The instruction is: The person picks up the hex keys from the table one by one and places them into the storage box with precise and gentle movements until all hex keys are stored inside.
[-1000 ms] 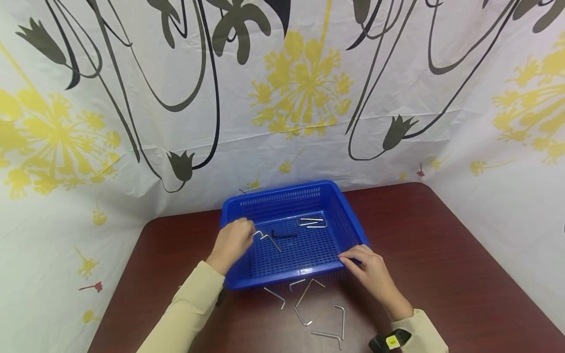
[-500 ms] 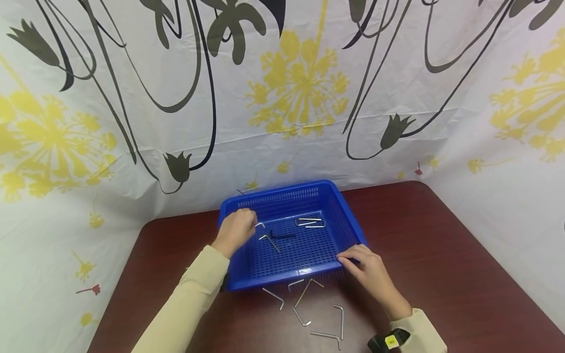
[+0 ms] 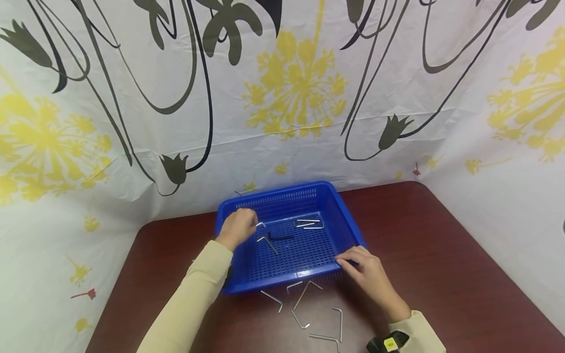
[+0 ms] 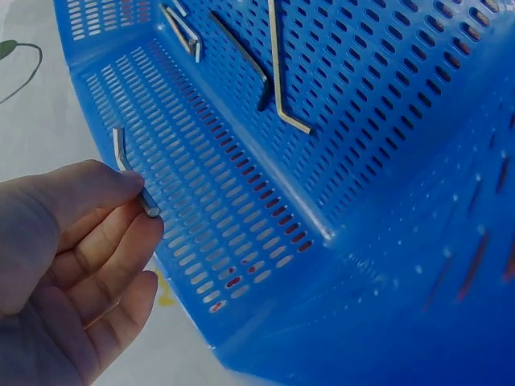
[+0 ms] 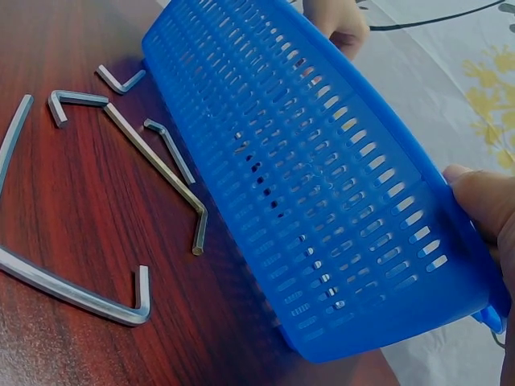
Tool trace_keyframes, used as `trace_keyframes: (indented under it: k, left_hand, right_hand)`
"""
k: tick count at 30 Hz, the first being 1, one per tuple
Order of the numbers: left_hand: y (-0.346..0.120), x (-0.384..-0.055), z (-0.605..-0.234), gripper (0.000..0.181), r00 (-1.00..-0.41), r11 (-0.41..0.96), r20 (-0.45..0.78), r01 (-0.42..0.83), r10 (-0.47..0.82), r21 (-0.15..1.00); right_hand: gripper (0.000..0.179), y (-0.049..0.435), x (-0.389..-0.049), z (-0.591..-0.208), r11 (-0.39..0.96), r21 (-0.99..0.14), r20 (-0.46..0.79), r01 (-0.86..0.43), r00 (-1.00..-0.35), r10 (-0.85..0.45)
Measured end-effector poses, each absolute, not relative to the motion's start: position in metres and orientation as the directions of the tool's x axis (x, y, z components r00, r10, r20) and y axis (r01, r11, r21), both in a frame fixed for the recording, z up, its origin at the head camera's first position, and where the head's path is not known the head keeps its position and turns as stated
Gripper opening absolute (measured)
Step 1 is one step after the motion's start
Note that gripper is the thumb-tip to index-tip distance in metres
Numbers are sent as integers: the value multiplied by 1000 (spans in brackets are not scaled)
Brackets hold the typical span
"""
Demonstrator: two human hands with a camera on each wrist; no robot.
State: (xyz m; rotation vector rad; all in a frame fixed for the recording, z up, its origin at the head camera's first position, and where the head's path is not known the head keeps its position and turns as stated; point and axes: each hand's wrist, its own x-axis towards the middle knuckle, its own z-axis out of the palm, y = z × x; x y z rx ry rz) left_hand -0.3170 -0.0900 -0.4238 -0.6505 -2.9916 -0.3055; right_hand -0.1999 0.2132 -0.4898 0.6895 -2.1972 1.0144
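Over the left part of a blue plastic basket (image 3: pixel 304 274), my left hand (image 3: pixel 238 226) pinches a small silver hex key (image 4: pixel 146 195) between thumb and fingers. Part of that key is hidden by the fingertips. Below it, on the basket floor, lie a brass-toned hex key (image 3: pixel 268 244), a black hex key (image 3: pixel 281 238) and several silver ones (image 3: pixel 309 224) toward the back right. My right hand (image 3: pixel 364 267) grips the basket's rim at the front right corner, thumb on the edge in the right wrist view.
Several hex keys lie loose on the dark red wooden table (image 3: pixel 419 255) in front of the basket, among them a large silver one (image 5: pixel 80 299) and a long brass-toned one (image 5: pixel 157 154). A patterned white cloth (image 3: pixel 282 98) hangs behind the table.
My left hand has moved slightly back and up with its hex key, away from the brass-toned key on the basket floor. The right hand keeps its grip on the rim.
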Motion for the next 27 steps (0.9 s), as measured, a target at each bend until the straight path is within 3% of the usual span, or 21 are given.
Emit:
trace_keyframes:
  k: [27]
  left_hand:
    - [-89, -338, -468, 6, -920, 905, -162, 296, 356, 306]
  right_hand:
    - [24, 212, -201, -492, 563, -466, 729, -683, -657, -194]
